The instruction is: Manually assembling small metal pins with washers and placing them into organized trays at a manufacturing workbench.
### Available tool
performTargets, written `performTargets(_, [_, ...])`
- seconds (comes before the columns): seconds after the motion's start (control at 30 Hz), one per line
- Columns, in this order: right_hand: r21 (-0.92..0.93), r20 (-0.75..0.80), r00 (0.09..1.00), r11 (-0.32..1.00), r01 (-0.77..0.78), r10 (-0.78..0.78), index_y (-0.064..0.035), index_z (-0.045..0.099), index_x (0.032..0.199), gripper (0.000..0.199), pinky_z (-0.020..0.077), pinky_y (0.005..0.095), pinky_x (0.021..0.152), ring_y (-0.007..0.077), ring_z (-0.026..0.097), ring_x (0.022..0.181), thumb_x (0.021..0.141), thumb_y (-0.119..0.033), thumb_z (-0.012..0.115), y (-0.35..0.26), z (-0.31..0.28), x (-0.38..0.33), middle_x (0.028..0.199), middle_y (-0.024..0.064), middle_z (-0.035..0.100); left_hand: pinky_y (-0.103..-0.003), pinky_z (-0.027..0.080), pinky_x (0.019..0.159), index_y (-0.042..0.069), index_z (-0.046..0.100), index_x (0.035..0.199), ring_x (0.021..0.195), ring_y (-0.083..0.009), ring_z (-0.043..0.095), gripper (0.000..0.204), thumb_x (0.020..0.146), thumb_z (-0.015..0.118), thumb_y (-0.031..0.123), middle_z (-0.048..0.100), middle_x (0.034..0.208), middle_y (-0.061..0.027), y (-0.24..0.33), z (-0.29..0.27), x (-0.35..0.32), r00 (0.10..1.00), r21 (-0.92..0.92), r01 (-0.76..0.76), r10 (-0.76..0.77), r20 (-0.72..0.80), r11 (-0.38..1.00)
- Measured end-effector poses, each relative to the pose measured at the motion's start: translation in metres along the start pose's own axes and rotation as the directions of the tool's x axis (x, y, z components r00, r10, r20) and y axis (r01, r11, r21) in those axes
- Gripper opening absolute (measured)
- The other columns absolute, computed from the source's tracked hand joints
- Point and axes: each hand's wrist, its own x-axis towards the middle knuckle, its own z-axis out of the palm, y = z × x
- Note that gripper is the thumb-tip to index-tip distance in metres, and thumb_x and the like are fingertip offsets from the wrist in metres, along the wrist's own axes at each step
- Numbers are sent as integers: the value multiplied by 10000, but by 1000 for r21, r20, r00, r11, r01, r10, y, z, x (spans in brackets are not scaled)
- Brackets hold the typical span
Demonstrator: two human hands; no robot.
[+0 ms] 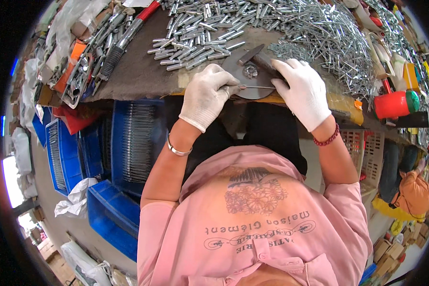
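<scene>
My left hand (207,95), in a white knit glove, pinches a thin metal rod (260,87) between thumb and fingers. The rod runs sideways over the table's front edge toward my right hand (304,93), also gloved. Its far end meets the right thumb. That thumb and the forefinger are apart, with the fingertips by a dark hammer (262,59); whether they touch it I cannot tell. Beneath lies a round grey metal plate (232,62) bearing a small cluster of shiny metal pieces (250,71).
Metal sleeves (195,45) and a heap of thin metal pins (338,43) cover the far table. Tools (112,57) crowd the left; a red-and-green roll (396,104) sits right. Blue bins (113,214) stand below left, a pale crate (372,152) below right.
</scene>
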Motion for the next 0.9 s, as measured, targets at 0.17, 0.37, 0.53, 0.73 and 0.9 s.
performTargets(0.17, [193, -17, 992, 973, -123, 129, -83, 706, 1318, 393, 572, 437, 900, 393, 700, 1017, 925, -63, 703, 14, 11, -15, 1128, 160, 708, -410, 552, 772, 65, 808, 922, 863, -312, 700, 140, 802, 875, 87, 698, 903, -109, 2, -4, 3, 998, -37, 56, -54, 40, 998])
performTargets(0.37, [312, -146, 989, 949, 38, 8, -120, 682, 1438, 553, 576, 368, 805, 321, 719, 892, 913, 51, 707, -16, -26, -43, 1071, 138, 688, -401, 550, 778, 42, 805, 934, 865, -309, 695, 138, 810, 863, 56, 693, 901, -113, -6, -2, 0, 999, -74, 8, -4, 42, 997])
performTargets(0.53, [237, 47, 999, 971, 12, -24, -168, 699, 1441, 529, 545, 392, 686, 343, 672, 774, 944, 16, 688, -22, -8, -57, 938, 116, 618, -401, 550, 787, 43, 803, 944, 872, -309, 695, 149, 806, 861, 53, 689, 907, -116, -2, -4, 5, 999, -25, -22, 24, 47, 999])
performTargets(0.73, [452, -52, 996, 891, -34, 65, -165, 710, 1409, 495, 557, 429, 761, 358, 688, 862, 936, -17, 705, -22, -12, -40, 982, 153, 626, -395, 544, 799, 46, 809, 960, 889, -299, 689, 169, 801, 865, 55, 685, 900, -112, -10, -4, 2, 998, -52, 1, 2, 57, 999])
performTargets(0.9, [149, -80, 997, 988, 32, -20, -123, 766, 1266, 363, 553, 435, 812, 330, 673, 956, 903, -98, 756, -9, -2, -25, 1055, 119, 644, -380, 536, 802, 45, 820, 944, 884, -274, 676, 162, 791, 872, 45, 683, 893, -98, -1, -9, 3, 995, -125, 46, -34, 98, 991])
